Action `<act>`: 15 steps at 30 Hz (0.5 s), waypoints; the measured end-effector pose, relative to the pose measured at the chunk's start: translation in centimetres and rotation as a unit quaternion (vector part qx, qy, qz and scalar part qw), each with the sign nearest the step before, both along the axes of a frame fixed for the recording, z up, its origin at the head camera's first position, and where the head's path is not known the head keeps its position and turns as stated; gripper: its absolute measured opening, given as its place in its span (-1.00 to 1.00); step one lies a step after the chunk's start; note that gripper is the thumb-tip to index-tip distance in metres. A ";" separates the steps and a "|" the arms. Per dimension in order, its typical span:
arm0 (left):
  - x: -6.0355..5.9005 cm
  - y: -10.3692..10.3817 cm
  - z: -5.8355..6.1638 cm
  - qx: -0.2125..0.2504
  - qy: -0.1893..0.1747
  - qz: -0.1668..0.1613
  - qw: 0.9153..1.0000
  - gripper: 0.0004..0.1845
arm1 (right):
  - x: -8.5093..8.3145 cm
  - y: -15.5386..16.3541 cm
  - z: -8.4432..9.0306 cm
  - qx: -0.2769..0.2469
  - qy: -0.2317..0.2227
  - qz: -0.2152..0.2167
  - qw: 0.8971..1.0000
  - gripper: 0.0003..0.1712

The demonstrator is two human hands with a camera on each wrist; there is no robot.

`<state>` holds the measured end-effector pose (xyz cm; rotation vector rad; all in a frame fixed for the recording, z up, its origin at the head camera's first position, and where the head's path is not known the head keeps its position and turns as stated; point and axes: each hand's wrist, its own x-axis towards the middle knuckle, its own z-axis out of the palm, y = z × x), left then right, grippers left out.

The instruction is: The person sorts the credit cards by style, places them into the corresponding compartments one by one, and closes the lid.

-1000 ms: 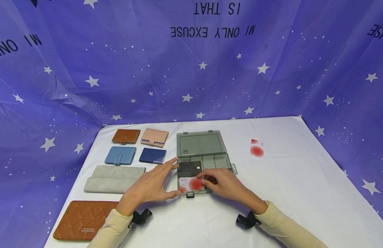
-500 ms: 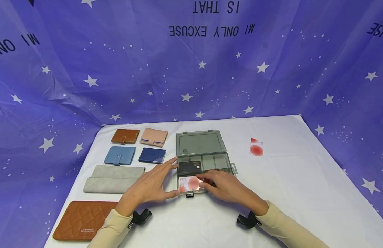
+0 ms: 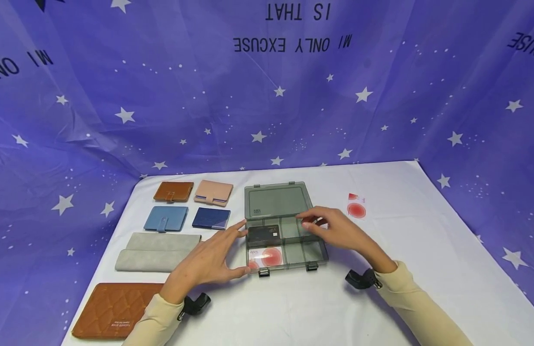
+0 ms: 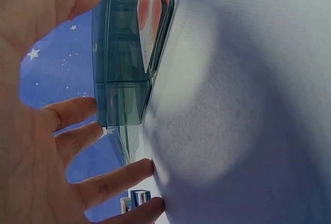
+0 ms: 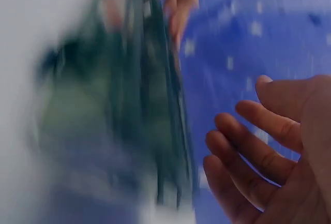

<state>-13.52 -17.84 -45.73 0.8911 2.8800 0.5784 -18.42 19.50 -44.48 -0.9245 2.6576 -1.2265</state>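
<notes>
A translucent grey compartment box (image 3: 293,253) lies on the table with its lid (image 3: 277,201) folded back. A black VIP card (image 3: 263,234) lies in its far left compartment, and a white card with a red circle (image 3: 265,257) in the near left one. My left hand (image 3: 212,257) spreads around the box's left side; in the left wrist view its thumb and some fingertips touch the box wall. Above the right part of the box hovers my right hand (image 3: 336,229), fingers loosely bent and holding nothing. The right wrist view is blurred.
Another red-circle card (image 3: 357,206) lies right of the box. To the left are a brown wallet (image 3: 174,191), a pink one (image 3: 213,192), a light blue one (image 3: 166,218), a navy card case (image 3: 211,218), a grey folded pouch (image 3: 154,252) and a quilted brown wallet (image 3: 115,310).
My right hand has let go of the red-circle card in the near left compartment and moved up and right. The left hand stays at the box's side.
</notes>
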 end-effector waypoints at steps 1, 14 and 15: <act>0.0 0.0 0.0 0.000 0.001 -0.001 1.000 0.05 | -0.8 1.0 -0.3 -0.004 0.005 -0.012 1.000 -0.64; 0.1 -0.1 -0.1 -0.002 0.003 0.001 1.000 0.02 | -6.0 11.2 -3.2 0.067 0.026 -0.175 0.982 -0.56; 0.1 -0.1 0.0 -0.001 0.003 0.001 1.000 0.02 | -6.0 11.5 -3.2 0.078 0.030 -0.179 0.980 -0.55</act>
